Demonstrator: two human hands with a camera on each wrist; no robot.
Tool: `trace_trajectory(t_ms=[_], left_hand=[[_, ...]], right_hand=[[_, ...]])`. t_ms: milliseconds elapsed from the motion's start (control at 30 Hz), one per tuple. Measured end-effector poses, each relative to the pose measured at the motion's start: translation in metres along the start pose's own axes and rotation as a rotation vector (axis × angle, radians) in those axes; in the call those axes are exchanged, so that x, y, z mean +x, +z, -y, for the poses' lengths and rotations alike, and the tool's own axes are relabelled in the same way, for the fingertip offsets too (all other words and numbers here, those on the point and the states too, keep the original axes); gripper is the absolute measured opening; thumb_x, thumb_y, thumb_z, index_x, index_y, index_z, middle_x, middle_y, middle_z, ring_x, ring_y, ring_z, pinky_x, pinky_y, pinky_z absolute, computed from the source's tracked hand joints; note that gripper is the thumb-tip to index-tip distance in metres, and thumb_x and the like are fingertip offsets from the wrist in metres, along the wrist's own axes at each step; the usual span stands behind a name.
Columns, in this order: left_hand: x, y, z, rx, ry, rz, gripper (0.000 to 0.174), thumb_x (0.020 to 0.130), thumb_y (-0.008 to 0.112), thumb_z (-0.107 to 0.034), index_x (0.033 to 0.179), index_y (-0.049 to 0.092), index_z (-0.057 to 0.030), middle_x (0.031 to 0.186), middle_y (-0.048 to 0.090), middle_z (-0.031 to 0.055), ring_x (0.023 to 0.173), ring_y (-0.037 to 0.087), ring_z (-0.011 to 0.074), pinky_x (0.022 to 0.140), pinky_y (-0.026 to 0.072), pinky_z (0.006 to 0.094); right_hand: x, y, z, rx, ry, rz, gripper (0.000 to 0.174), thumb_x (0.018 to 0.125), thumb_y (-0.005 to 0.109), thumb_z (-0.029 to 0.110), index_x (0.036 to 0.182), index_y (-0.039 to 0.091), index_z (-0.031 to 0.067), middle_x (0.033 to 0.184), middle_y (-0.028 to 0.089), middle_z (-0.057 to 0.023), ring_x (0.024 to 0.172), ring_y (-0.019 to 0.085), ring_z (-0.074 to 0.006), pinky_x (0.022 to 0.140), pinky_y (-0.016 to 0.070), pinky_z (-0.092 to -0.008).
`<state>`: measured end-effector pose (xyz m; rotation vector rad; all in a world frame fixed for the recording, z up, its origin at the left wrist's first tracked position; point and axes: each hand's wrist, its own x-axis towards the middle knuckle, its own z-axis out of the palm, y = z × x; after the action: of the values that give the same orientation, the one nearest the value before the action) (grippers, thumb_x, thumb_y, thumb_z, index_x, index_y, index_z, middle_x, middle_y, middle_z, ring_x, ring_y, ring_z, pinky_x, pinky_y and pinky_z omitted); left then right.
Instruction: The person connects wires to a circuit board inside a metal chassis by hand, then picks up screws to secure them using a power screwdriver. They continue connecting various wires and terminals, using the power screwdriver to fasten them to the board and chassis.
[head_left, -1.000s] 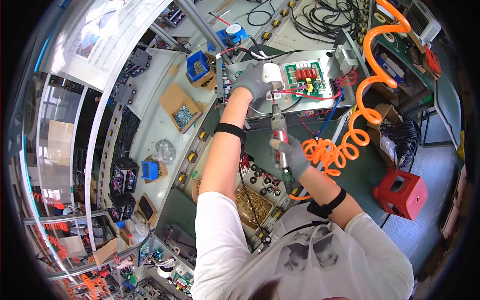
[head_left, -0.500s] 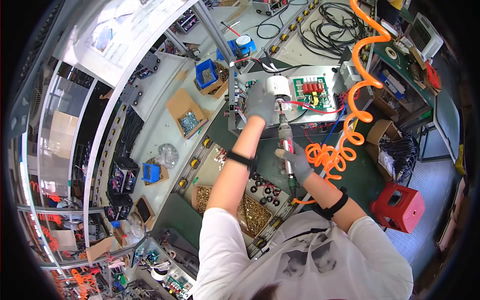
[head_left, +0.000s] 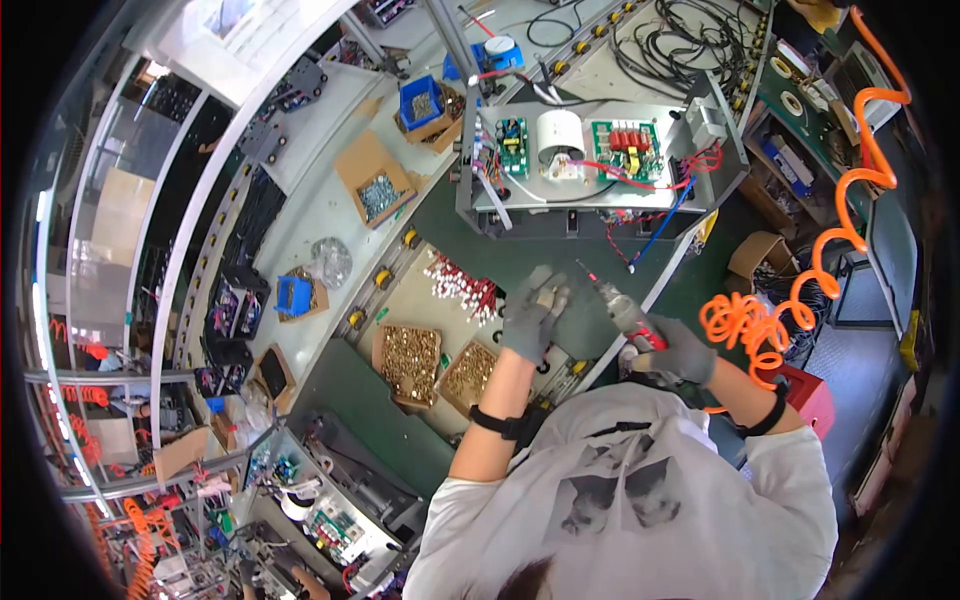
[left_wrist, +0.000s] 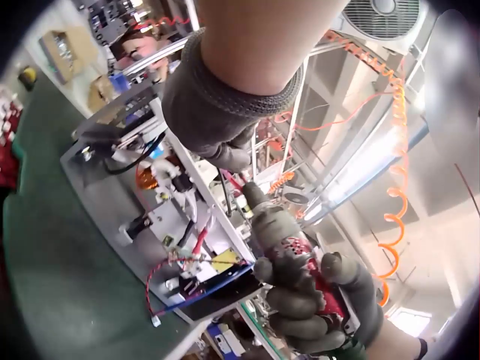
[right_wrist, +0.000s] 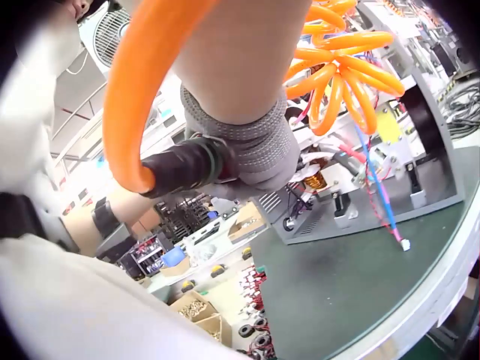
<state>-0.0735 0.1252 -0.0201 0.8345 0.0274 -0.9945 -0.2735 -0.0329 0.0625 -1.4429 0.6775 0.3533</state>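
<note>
In the head view, my gloved right hand [head_left: 684, 352] grips a red and grey power driver [head_left: 628, 314], its bit pointing up and left. To its left is my gloved left hand [head_left: 535, 312], over the dark green mat, its fingers bent; whether it pinches something small is hidden. The left wrist view shows the left hand [left_wrist: 217, 112] near the nose of the driver [left_wrist: 289, 240]. Beyond both hands, an open metal chassis [head_left: 545, 198] holds a white cylinder [head_left: 560, 132] and a green circuit board [head_left: 648, 165]. Neither hand touches it.
An orange coiled hose [head_left: 740, 320] hangs at the right above a red stool [head_left: 812, 400]. Left of the mat are red-and-white parts [head_left: 465, 290] and boxes of brass pieces [head_left: 408, 365]. Blue bins [head_left: 420, 100] and a box of screws [head_left: 378, 195] stand farther left.
Both hands have come away from the chassis toward the body. The left hand has left the white cylinder; the driver, still in the right hand, has moved off its base and tilted.
</note>
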Motion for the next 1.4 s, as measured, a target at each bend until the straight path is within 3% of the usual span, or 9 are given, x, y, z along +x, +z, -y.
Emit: trace_trajectory(t_ms=[33, 267, 600, 667, 767, 1100, 1200, 1300, 1400], left_hand=[[-0.003, 0.005, 0.003, -0.026, -0.006, 0.011, 0.046, 0.088, 0.057, -0.004, 0.132, 0.041, -0.0033, 0.119, 0.054, 0.0158, 0.102, 0.056, 0.0225, 0.088, 0.0488, 0.0290], [-0.003, 0.022, 0.023, 0.039, 0.086, 0.223, 0.039, 0.094, 0.053, -0.014, 0.130, 0.043, -0.0035, 0.105, 0.061, 0.0107, 0.081, 0.055, 0.0104, 0.072, 0.0472, 0.0225], [-0.010, 0.041, 0.014, 0.211, 0.190, 0.266, 0.039, 0.094, 0.054, -0.019, 0.128, 0.044, -0.0016, 0.096, 0.063, 0.0112, 0.073, 0.055, 0.0112, 0.065, 0.0450, 0.0226], [-0.016, 0.051, 0.007, 0.458, 0.213, 0.210, 0.036, 0.093, 0.054, -0.015, 0.125, 0.046, -0.0010, 0.095, 0.064, 0.0117, 0.073, 0.054, 0.0110, 0.066, 0.0453, 0.0237], [-0.019, 0.060, 0.002, 0.607, 0.224, 0.218, 0.029, 0.093, 0.051, -0.010, 0.121, 0.047, -0.0007, 0.095, 0.064, 0.0122, 0.073, 0.053, 0.0104, 0.067, 0.0450, 0.0234], [-0.012, 0.073, 0.020, 0.685, 0.135, 0.391, 0.031, 0.088, 0.042, 0.007, 0.117, 0.048, -0.0013, 0.097, 0.064, 0.0132, 0.072, 0.053, 0.0102, 0.066, 0.0452, 0.0239], [-0.009, 0.077, 0.029, 0.729, 0.125, 0.431, 0.026, 0.093, 0.047, -0.006, 0.119, 0.047, -0.0026, 0.100, 0.061, 0.0121, 0.080, 0.054, 0.0116, 0.071, 0.0446, 0.0232], [-0.001, 0.080, 0.044, 0.288, -0.047, 0.608, 0.033, 0.095, 0.049, -0.026, 0.118, 0.047, -0.0031, 0.103, 0.061, 0.0136, 0.086, 0.056, 0.0159, 0.074, 0.0455, 0.0246], [0.016, 0.092, 0.067, -0.112, -0.274, 0.263, 0.047, 0.092, 0.050, -0.043, 0.118, 0.048, -0.0035, 0.101, 0.061, 0.0166, 0.079, 0.059, 0.0207, 0.068, 0.0487, 0.0286]], right_hand=[[-0.003, -0.001, -0.010, -0.134, -0.166, -0.049, 0.047, 0.069, 0.075, 0.017, 0.108, 0.052, 0.0034, 0.074, 0.056, -0.0028, 0.054, 0.053, -0.0087, 0.050, 0.0453, -0.0267], [-0.042, -0.012, 0.009, -0.035, 0.016, 0.090, 0.045, 0.069, 0.076, 0.022, 0.101, 0.051, 0.0021, 0.074, 0.057, -0.0037, 0.056, 0.055, -0.0104, 0.050, 0.0447, -0.0266], [-0.043, -0.023, -0.005, -0.116, -0.036, 0.179, 0.051, 0.069, 0.078, 0.032, 0.102, 0.052, 0.0025, 0.078, 0.056, -0.0050, 0.063, 0.055, -0.0119, 0.056, 0.0453, -0.0282], [-0.044, -0.027, -0.006, -0.231, 0.009, 0.216, 0.061, 0.067, 0.073, 0.021, 0.120, 0.050, 0.0044, 0.091, 0.054, -0.0043, 0.080, 0.053, -0.0134, 0.072, 0.0448, -0.0292], [-0.041, -0.031, -0.025, -0.217, -0.154, 0.166, 0.050, 0.070, 0.077, 0.031, 0.103, 0.052, 0.0018, 0.081, 0.055, -0.0051, 0.065, 0.055, -0.0118, 0.058, 0.0456, -0.0275], [-0.066, -0.046, -0.028, 0.084, -0.001, 0.266, 0.048, 0.075, 0.072, 0.026, 0.111, 0.050, 0.0028, 0.083, 0.053, -0.0042, 0.064, 0.057, -0.0128, 0.054, 0.0484, -0.0281], [-0.075, -0.052, -0.032, 0.216, 0.081, 0.285, 0.044, 0.076, 0.069, 0.024, 0.111, 0.052, 0.0033, 0.084, 0.053, -0.0027, 0.067, 0.056, -0.0116, 0.059, 0.0477, -0.0270], [-0.078, -0.060, -0.042, 0.321, 0.050, 0.306, 0.044, 0.075, 0.068, 0.022, 0.111, 0.053, 0.0037, 0.084, 0.053, -0.0022, 0.073, 0.055, -0.0107, 0.064, 0.0461, -0.0260], [-0.078, -0.069, -0.055, 0.263, -0.032, 0.265, 0.048, 0.073, 0.068, 0.022, 0.114, 0.053, 0.0023, 0.085, 0.052, -0.0024, 0.076, 0.053, -0.0106, 0.066, 0.0443, -0.0253]])
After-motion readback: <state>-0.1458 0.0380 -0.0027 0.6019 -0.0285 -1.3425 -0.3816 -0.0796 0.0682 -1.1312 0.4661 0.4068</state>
